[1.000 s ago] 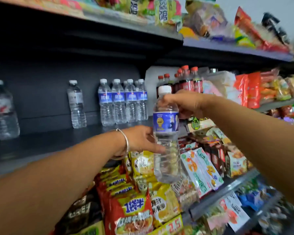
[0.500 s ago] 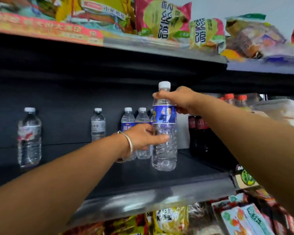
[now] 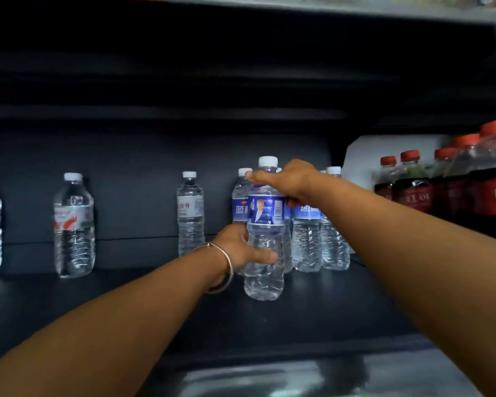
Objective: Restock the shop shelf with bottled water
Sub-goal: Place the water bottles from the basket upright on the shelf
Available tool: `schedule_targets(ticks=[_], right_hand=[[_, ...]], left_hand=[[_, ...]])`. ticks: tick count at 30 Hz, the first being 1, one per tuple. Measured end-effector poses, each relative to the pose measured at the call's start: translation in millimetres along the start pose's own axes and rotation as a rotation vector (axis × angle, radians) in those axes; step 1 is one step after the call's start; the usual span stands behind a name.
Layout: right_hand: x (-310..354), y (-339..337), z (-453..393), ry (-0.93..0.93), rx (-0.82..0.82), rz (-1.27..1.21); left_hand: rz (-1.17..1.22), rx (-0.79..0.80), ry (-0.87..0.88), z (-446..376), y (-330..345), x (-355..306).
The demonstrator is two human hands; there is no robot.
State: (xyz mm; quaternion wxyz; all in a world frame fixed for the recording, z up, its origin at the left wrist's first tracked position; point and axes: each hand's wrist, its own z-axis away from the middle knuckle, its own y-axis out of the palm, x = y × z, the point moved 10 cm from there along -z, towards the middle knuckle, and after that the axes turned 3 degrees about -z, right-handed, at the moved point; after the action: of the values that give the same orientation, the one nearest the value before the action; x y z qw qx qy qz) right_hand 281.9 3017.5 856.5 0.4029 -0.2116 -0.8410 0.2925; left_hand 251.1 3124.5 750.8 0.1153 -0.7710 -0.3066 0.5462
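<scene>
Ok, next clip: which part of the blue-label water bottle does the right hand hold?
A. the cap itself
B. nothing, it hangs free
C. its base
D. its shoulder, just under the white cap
D: the right hand curls round the shoulder of the blue-label bottle just below its white cap, while the left hand grips the clear lower body.

We note the held bottle [image 3: 265,242] upright on the shelf [image 3: 312,316], in front of a cluster of water bottles [image 3: 318,224]. Left of it stand single bottles [image 3: 190,214], well apart. Right of the cluster, cola bottles [image 3: 453,184] crowd together.
</scene>
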Motion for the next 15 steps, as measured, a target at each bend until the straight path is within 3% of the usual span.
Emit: schedule_targets(ticks=[7,15], right_hand=[[3,34,-22,-0.045,0.214,-0.29],[4,38,-30,-0.081,0.105,-0.193]], left_hand=[[0.028,0.099,-0.135,-10,-12,27],[0.078,0.11,-0.071,-15,-7,25]])
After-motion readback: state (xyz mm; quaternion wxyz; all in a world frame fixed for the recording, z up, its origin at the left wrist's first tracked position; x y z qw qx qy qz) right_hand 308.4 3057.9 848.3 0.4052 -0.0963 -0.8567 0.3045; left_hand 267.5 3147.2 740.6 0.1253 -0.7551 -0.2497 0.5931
